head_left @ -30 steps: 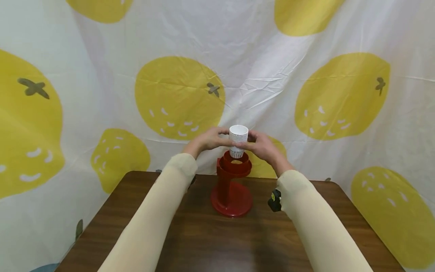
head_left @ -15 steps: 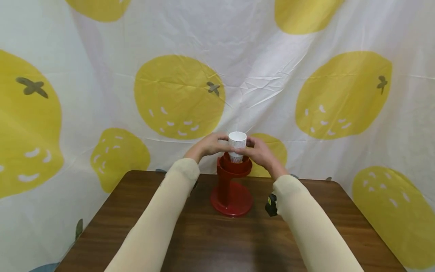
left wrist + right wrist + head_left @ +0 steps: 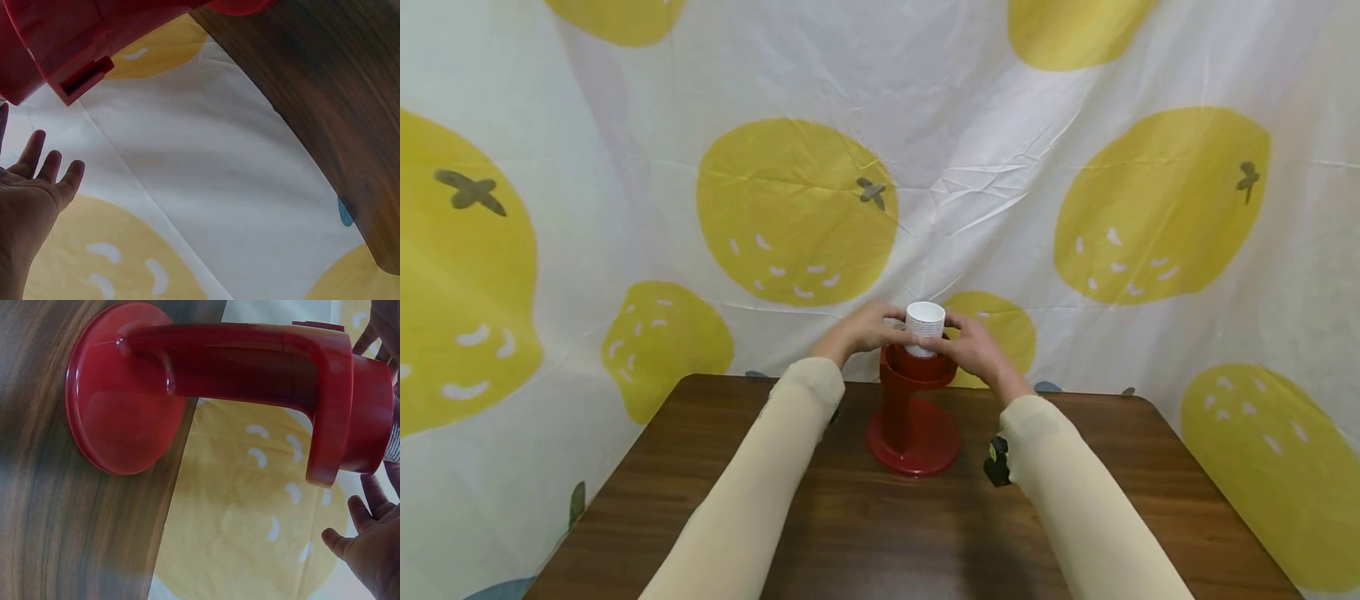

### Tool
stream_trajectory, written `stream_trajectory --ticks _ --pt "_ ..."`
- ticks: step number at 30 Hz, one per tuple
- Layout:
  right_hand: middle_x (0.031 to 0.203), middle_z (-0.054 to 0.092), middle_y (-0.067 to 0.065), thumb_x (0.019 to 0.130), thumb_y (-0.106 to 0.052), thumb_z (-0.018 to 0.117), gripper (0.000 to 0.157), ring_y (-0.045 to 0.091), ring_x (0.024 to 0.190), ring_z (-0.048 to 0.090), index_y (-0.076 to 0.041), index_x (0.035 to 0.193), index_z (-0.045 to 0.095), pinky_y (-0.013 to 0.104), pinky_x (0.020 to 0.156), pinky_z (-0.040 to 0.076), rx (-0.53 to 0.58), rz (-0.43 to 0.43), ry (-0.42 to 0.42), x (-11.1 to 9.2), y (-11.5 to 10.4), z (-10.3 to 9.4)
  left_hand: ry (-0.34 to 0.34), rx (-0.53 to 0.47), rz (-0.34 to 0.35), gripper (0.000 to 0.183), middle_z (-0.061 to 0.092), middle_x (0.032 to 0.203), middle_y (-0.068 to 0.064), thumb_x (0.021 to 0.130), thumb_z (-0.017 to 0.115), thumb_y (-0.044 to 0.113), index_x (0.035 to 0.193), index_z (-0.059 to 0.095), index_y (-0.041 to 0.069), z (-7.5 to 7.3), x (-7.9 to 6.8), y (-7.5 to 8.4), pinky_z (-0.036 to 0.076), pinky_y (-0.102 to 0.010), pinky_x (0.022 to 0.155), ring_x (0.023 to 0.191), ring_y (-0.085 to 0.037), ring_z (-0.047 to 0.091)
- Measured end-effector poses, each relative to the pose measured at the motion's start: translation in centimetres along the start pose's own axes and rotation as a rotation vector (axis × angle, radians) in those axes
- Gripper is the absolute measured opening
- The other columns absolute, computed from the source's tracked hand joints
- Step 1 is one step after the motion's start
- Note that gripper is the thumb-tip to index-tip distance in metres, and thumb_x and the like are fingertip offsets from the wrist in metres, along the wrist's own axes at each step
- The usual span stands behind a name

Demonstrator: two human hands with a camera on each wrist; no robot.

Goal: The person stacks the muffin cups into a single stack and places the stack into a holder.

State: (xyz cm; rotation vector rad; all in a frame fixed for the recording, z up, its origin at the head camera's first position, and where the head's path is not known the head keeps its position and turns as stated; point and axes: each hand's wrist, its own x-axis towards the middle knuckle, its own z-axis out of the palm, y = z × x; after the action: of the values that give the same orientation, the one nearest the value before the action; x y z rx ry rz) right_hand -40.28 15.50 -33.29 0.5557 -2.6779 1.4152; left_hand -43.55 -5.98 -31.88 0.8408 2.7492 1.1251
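Near the table's back edge, a stack of white paper cups stands upright, mouths up, its lower end inside the ring of a red cup dispenser. My left hand grips the stack from the left, thumb in front. From the opposite side my right hand holds it, thumb also in front; the thumbs nearly meet. In the right wrist view only a sliver of the cups shows at the edge, beyond the ring. The left wrist view shows my left hand beside the dispenser, the cups out of frame.
The dispenser's round red base sits on a dark brown wooden table. Right behind the table's back edge hangs a white cloth with large yellow lemons. A small black device is on my right wrist.
Both hands have lowered the stack of paper cups, first from above the dispenser, then with its lower end into the ring. The dispenser has stayed in place.
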Motion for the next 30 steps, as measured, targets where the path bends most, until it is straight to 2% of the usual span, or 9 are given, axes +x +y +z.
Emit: stream_trajectory --ticks 8,13,21,25,30 --pt "0.135 0.058 0.014 0.089 -0.034 0.075 0.057 0.031 0.128 0.046 -0.004 0.134 0.058 0.051 0.11 0.035 -0.037 0.022 -0.009 -0.1 0.5 0.4 -0.006 0.081 -0.011 0.035 0.068 0.113 -0.003 0.088 0.075 0.031 0.115 0.072 0.009 0.5 -0.1 -0.2 0.044 -0.031 0.082 0.096 -0.02 0.052" --pt "0.132 0.059 0.014 0.09 -0.036 0.073 0.057 0.032 0.124 0.049 -0.004 0.134 0.059 0.05 0.106 0.039 -0.03 0.041 -0.021 -0.3 0.8 0.7 -0.003 0.1 -0.031 0.034 0.068 0.112 -0.002 0.088 0.075 0.034 0.112 0.073 0.01 0.7 -0.5 -0.2 0.043 -0.029 0.079 0.093 -0.019 0.052" --pt "0.131 0.058 0.014 0.09 -0.035 0.073 0.056 0.033 0.121 0.048 -0.006 0.136 0.058 0.049 0.102 0.042 0.008 0.035 -0.032 -0.7 0.7 0.7 0.002 0.05 -0.03 0.04 0.067 0.121 -0.004 0.087 0.076 0.03 0.119 0.071 0.008 0.4 -1.0 -0.2 0.046 -0.031 0.092 0.105 -0.019 0.056" --pt "0.139 0.053 0.018 0.09 -0.034 0.073 0.063 0.035 0.128 0.045 -0.003 0.14 0.053 0.052 0.105 0.04 0.001 0.044 -0.033 -0.8 0.7 0.5 0.021 0.045 -0.047 0.045 0.065 0.127 -0.005 0.086 0.076 0.033 0.123 0.069 0.009 0.0 -1.5 -0.4 0.045 -0.036 0.099 0.117 -0.022 0.056" --pt "0.151 0.038 0.024 0.092 -0.04 0.069 0.077 0.04 0.139 0.035 0.0 0.149 0.039 0.055 0.11 0.034 -0.036 0.089 -0.041 -1.1 0.8 -0.3 0.072 0.046 -0.101 0.052 0.059 0.134 -0.005 0.087 0.072 0.042 0.128 0.065 0.011 -0.8 -2.5 -1.3 0.045 -0.042 0.1 0.123 -0.026 0.053"
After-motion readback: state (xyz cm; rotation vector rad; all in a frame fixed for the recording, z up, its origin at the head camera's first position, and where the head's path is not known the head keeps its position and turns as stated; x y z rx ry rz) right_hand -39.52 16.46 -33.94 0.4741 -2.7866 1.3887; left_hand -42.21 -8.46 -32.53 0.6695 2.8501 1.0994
